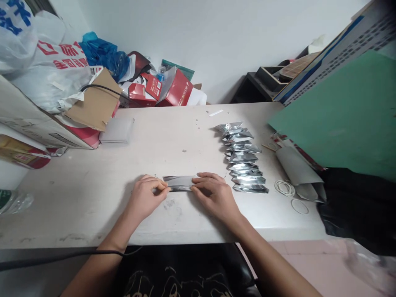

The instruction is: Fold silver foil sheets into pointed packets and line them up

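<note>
A strip of silvery foil (179,182) lies flat on the table between my two hands, with a fold running along its near edge. My left hand (150,191) pinches the left end of that fold between thumb and index finger. At the other end, my right hand (213,192) has its thumb on the fold and its fingers laid over the far right part of the foil. To the right of my hands, several folded silver foil pieces (244,157) lie in a column, overlapping one another.
The white table (93,185) carries a clear plastic case (116,131) and a cardboard box (93,99) with bags at the left. A plastic bottle (15,201) stands far left. Rubber bands (284,188), a grey roll (298,171) and a green board (343,111) are at the right.
</note>
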Available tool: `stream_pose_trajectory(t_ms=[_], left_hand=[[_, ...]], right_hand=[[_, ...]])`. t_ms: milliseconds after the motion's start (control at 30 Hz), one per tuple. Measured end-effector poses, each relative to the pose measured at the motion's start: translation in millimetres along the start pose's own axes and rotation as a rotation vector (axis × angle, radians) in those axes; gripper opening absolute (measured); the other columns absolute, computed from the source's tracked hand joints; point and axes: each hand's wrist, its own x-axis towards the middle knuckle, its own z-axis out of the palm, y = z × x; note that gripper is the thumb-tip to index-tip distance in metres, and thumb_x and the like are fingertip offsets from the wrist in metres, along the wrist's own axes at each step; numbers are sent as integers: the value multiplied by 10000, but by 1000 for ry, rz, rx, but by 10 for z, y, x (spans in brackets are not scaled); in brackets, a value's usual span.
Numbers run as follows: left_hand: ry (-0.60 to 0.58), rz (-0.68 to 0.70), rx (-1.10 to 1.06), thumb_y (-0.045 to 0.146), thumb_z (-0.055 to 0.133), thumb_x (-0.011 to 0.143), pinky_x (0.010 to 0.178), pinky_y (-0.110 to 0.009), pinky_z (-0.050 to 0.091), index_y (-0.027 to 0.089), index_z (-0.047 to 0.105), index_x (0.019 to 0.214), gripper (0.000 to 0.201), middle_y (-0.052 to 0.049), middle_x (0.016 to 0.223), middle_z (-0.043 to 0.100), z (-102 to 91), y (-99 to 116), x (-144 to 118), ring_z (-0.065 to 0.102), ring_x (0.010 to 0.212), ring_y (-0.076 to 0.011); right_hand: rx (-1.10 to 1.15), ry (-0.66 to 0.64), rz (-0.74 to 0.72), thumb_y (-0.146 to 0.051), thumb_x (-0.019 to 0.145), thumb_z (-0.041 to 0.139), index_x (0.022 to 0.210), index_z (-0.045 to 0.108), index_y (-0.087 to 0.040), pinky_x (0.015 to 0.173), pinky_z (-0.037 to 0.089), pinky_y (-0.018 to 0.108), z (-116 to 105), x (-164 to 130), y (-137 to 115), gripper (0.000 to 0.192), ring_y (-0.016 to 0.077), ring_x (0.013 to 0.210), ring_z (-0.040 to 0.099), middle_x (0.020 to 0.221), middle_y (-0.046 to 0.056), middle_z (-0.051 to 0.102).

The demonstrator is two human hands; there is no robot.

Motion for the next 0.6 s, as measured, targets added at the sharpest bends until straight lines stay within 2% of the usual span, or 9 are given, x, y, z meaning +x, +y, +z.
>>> stream_pose_trajectory(t_ms=[233, 433, 600], left_hand=[[21, -13, -15, 187, 781, 887, 817, -419, 616, 251, 699, 698, 216, 19, 884, 828, 36, 6, -10, 763, 867, -205], [-15, -96, -13, 123, 796, 821, 846, -396, 588, 238, 654, 654, 247, 31, 880, 821, 44, 31, 11, 762, 889, -204], [-42, -134, -16, 101, 793, 792, 882, -399, 566, 234, 639, 634, 257, 48, 853, 812, 40, 64, 57, 766, 876, -197]], right_hand=[[-168, -23, 0, -281, 1016, 693, 995, 860, -326, 1045, 547, 557, 40, -20, 40, 174, 312, 1200, 721, 1089, 36, 845], [-72, 36, 7, -322, 989, 734, 936, 837, -314, 1027, 512, 558, 51, -17, 47, 116, 312, 1147, 747, 1051, 10, 850], [-76, 42, -5, -309, 993, 720, 925, 815, -312, 1026, 472, 555, 64, -17, 46, 118, 316, 1153, 746, 1068, 3, 849]])
